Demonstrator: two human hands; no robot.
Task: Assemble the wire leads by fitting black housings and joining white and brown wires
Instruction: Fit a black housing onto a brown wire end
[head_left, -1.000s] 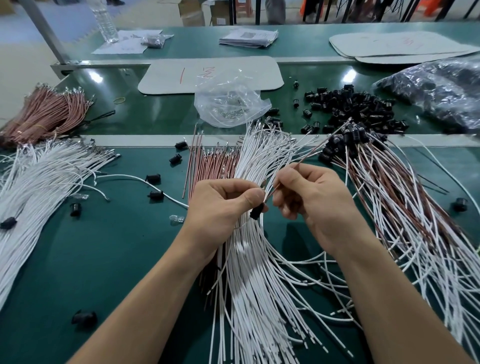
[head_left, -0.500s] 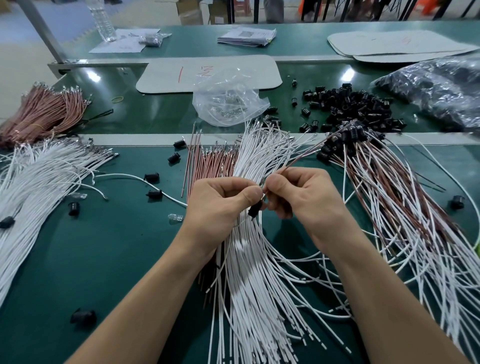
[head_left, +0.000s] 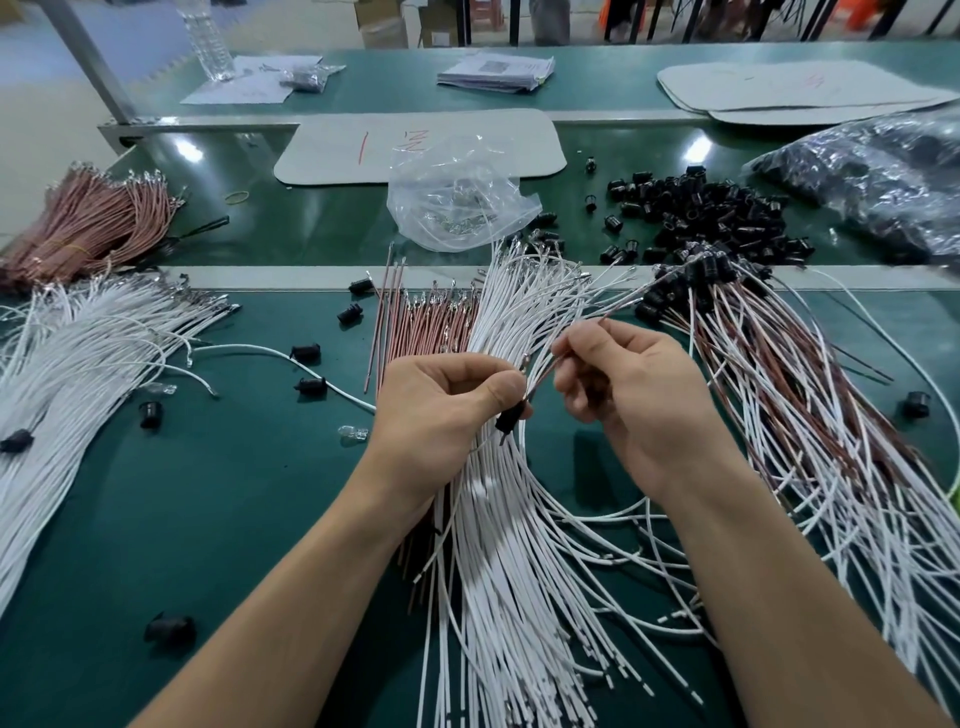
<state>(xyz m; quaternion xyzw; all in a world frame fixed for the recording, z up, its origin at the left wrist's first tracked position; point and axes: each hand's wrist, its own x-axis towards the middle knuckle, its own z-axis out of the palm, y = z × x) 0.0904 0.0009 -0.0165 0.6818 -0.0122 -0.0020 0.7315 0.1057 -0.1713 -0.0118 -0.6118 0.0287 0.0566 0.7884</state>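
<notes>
1. The right hand (head_left: 639, 395) is pulling away to the right of the left hand (head_left: 441, 410). Half a second ago its thumb was pressing against the left thumb at the black housing (head_left: 508, 418). Now a short stretch of brown wire (head_left: 540, 376) is showing between the two hands.
2. The left hand is curling its fingers, pinching the black housing between thumb and forefinger. It is holding it just above the white wires (head_left: 509, 545) spread over the middle of the worktop (head_left: 208, 519). The thumb is hiding the housing's top.
3. The right hand is curling its fingers too, pinching the brown wire, whose far end is sticking out up and to the right.
4. A clear bag (head_left: 457, 208) is lying open past the middle seam of the worktop, holding small shiny pieces too small to make out. A dark bag (head_left: 872, 176) near the far right corner is holding black parts.
5. A pile of loose housings (head_left: 717, 218) is lying between the two bags.
6. Finished leads (head_left: 805, 415) are fanning toward the right edge, and both forearms are covering part of the white wires.
7. A white bundle (head_left: 78, 353) is lying along the left edge, with a brown bundle (head_left: 88, 218) behind it.
8. A stray housing (head_left: 171, 626) is lying near the front left corner.
</notes>
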